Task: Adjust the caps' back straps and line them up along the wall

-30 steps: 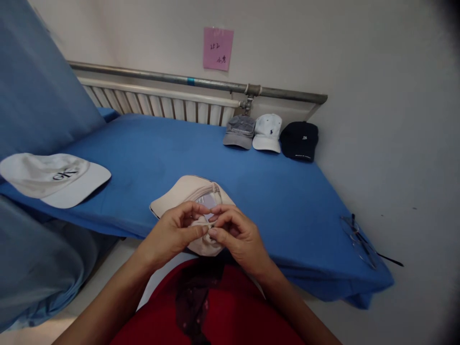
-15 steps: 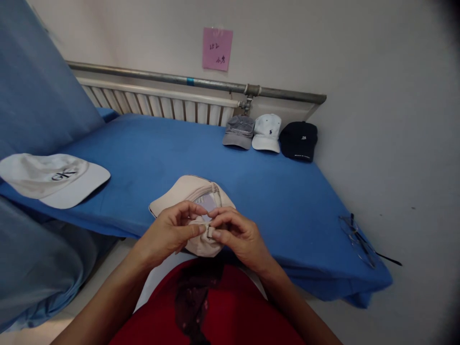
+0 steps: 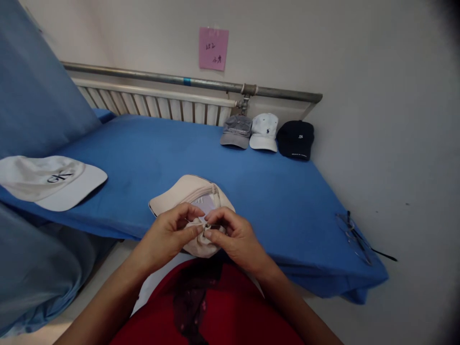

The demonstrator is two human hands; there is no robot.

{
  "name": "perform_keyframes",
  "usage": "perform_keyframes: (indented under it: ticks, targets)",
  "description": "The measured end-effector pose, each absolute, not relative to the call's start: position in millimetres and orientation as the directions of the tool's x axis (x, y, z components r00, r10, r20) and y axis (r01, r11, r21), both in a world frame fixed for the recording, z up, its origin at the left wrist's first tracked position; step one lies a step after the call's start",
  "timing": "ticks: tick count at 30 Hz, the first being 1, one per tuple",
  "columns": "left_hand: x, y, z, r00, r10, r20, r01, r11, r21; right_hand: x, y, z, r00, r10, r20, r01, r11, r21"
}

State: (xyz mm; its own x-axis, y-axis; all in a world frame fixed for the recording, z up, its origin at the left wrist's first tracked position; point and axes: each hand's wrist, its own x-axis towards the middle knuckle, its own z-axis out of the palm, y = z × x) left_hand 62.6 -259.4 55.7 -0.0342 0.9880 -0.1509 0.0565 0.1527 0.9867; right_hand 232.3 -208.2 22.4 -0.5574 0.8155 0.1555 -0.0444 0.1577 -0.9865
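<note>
My left grip [image 3: 167, 237] and right grip [image 3: 235, 237] are both pinched closed on the cream cap [image 3: 179, 192], at the near edge of the blue-covered counter [image 3: 262, 201]. My fingers hide the small fastening between them; the white cap [image 3: 45, 181] is cut off at left.

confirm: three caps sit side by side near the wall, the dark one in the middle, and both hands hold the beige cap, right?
Not quite: in the head view, the dark cap sits at the row's right end and a white cap is in the middle. The rest holds: the left hand and right hand hold the beige cap.
</note>
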Motion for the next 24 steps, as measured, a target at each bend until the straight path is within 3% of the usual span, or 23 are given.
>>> perform_keyframes:
  ticks: [7, 13, 19, 24]
  targets:
    - [69, -260, 55, -0.123, 0.99, -0.069, 0.014, 0.071, 0.997, 227, -204, 34, -0.547, 0.834, 0.076, 0.028, 0.109, -0.994]
    - [66, -261, 57, -0.108, 0.992, -0.067, 0.046, 0.073, 0.996, 229, -202, 28, -0.613, 0.789, 0.05, -0.108, -0.021, -0.994]
    - [63, -260, 54, -0.075, 0.994, -0.073, 0.059, 0.077, 0.995, 229, -206, 25, -0.518, 0.806, 0.287, 0.065, 0.372, -0.926]
    - [52, -265, 55, -0.06, 0.992, -0.115, 0.11, 0.121, 0.987, 239, -209, 25, -0.531, 0.809, 0.252, 0.099, 0.355, -0.93]
